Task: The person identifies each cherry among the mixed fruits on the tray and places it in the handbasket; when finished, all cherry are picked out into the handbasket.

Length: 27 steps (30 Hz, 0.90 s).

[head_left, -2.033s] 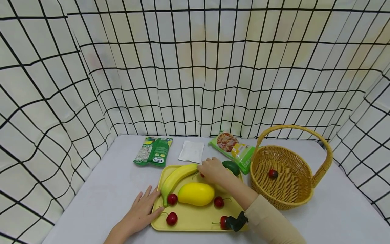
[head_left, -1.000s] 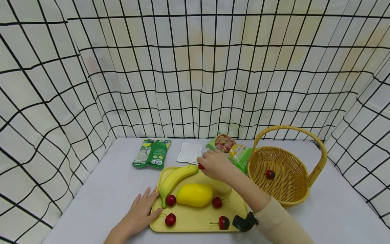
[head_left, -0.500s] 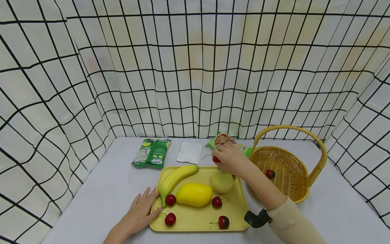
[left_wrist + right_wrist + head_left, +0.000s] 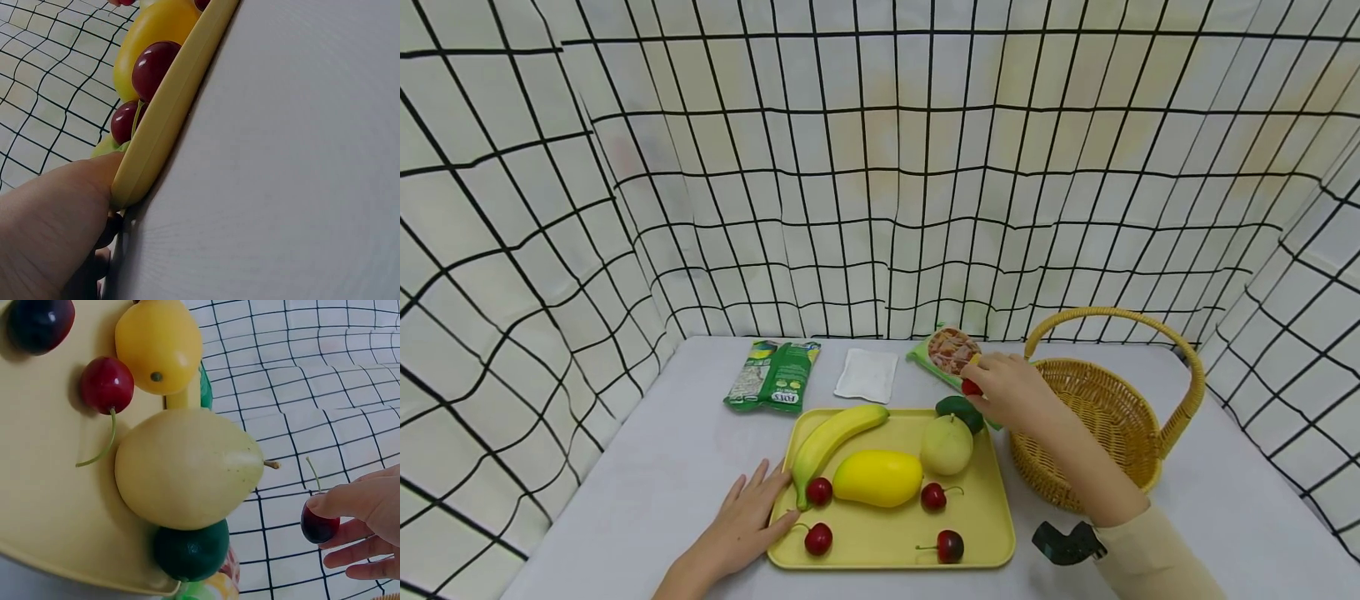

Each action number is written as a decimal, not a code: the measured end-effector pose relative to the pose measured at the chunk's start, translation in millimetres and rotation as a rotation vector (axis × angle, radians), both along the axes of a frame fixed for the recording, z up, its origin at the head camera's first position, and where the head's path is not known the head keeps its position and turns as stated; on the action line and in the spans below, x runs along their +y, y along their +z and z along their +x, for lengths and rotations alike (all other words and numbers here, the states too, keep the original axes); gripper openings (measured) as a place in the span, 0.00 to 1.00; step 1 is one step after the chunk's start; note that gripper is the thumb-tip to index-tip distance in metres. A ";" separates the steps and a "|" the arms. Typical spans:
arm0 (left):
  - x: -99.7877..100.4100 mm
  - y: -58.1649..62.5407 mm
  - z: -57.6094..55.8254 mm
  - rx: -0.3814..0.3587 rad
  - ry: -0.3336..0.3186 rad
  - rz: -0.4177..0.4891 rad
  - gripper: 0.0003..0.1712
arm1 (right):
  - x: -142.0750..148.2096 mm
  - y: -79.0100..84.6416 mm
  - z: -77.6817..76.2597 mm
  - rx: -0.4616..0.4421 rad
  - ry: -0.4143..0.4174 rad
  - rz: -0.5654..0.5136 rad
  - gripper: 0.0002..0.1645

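Observation:
My right hand [image 4: 1011, 392] pinches a dark red cherry [image 4: 319, 526] between thumb and fingers, its thin stem pointing up in the right wrist view. It hangs above the right back corner of a yellow tray [image 4: 872, 554], close to a wicker basket [image 4: 1131, 417]. My left hand [image 4: 741, 521] rests with spread fingers at the tray's left edge; the thumb lies against the rim in the left wrist view. On the tray lie a banana [image 4: 831, 446], a mango [image 4: 880, 478], a pale pear [image 4: 947, 445], a dark green fruit [image 4: 958, 410] and several cherries [image 4: 934, 497].
The basket's tall handle [image 4: 1108, 312] arches over its opening; my right forearm hides part of its inside. Behind the tray lie a green packet [image 4: 775, 377], a white square packet [image 4: 867, 375] and a pizza-pictured packet [image 4: 952, 350]. Black-and-white netted walls enclose the white table.
My right hand has lifted the cherry from beside the banana's tip and carried it right, past the pear, toward the basket. The left hand has stayed at the tray's edge.

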<state>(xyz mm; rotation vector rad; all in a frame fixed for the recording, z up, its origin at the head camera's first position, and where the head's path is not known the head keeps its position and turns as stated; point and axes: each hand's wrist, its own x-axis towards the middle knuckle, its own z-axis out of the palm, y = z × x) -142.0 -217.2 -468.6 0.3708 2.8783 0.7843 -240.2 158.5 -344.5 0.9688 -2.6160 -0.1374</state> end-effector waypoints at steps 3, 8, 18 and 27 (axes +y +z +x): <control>0.6 -0.5 -0.3 -0.003 -0.001 -0.001 0.43 | 8.2 0.3 3.4 -0.002 -0.014 -0.024 0.17; 1.1 -0.7 -0.7 -0.004 0.000 -0.003 0.42 | 20.6 0.6 7.3 -0.036 -0.070 -0.028 0.18; 0.2 -0.4 -1.3 0.004 -0.003 0.000 0.43 | 44.2 -3.8 12.6 -0.077 -0.098 -0.101 0.15; 0.0 -0.7 -0.7 0.009 0.000 -0.005 0.43 | 68.5 -15.2 18.0 -0.080 -0.107 -0.157 0.15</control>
